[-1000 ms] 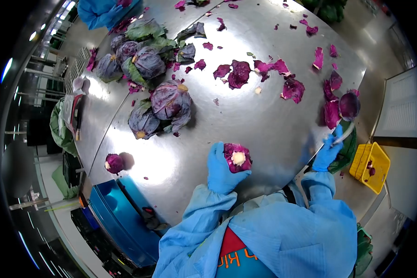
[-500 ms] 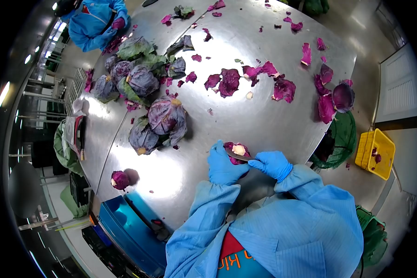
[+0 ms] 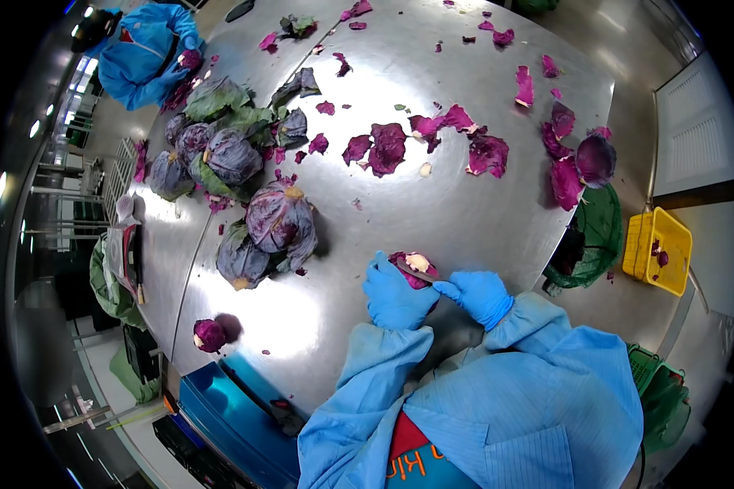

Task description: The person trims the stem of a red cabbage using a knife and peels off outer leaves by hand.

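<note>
Blue gloves cover both my hands. My left hand [image 3: 395,295] is closed round a trimmed red cabbage [image 3: 401,262], whose pale cut stem end faces up. In my right hand [image 3: 479,297] is a knife [image 3: 418,275]; its blade lies across the cabbage beside the white core. The knife's handle is mostly hidden by my fingers. To the left on the steel table [image 3: 367,212] stand several untrimmed red cabbages [image 3: 279,218] with dull outer leaves. A small peeled red cabbage [image 3: 210,335] sits near the table's left side.
Loose purple leaves [image 3: 387,149] are scattered over the table. Beyond the right edge are a green mesh bag [image 3: 602,236] and a yellow crate [image 3: 634,251]. A blue bin [image 3: 220,416] stands at lower left. Another person [image 3: 143,57] holds a cabbage at the far left corner.
The view has shifted slightly, so table items appear a little further left. The knife blade has moved slightly against the cabbage's core; both hands keep their holds.
</note>
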Demonstrator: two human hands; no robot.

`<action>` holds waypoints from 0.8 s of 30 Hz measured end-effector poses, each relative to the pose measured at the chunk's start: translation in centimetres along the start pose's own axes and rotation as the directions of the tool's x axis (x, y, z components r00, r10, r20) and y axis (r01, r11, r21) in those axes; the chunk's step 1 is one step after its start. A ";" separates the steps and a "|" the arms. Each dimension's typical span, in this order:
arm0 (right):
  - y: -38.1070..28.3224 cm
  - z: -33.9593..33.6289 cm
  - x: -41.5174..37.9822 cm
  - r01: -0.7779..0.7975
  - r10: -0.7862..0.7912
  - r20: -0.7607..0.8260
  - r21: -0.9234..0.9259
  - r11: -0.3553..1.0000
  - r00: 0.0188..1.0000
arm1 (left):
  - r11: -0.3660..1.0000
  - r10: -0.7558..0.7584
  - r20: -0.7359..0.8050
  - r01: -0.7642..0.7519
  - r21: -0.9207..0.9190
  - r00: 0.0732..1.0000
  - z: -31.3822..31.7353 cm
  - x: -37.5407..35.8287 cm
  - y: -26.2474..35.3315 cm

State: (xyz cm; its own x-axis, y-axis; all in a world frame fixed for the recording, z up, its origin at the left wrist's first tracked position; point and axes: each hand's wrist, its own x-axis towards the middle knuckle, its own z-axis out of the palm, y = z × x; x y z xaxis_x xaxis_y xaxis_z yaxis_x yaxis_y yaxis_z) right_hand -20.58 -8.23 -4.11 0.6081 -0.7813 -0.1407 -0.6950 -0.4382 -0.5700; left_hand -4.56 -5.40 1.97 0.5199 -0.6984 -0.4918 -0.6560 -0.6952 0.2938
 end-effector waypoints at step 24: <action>1.0 0.7 3.7 0.219 -0.336 0.289 0.370 0.903 0.897 | 0.887 0.253 -0.307 -0.347 -0.305 0.917 3.8 -2.7 -8.1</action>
State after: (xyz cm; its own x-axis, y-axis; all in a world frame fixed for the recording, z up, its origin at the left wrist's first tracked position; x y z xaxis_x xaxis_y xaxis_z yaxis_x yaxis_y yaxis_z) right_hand -18.76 -11.25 -5.72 0.8894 -0.4250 -0.1687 -0.3524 -0.4021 -0.8451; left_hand -2.74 2.79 -2.14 0.4785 -0.8691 -0.1255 -0.5953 -0.4261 0.6812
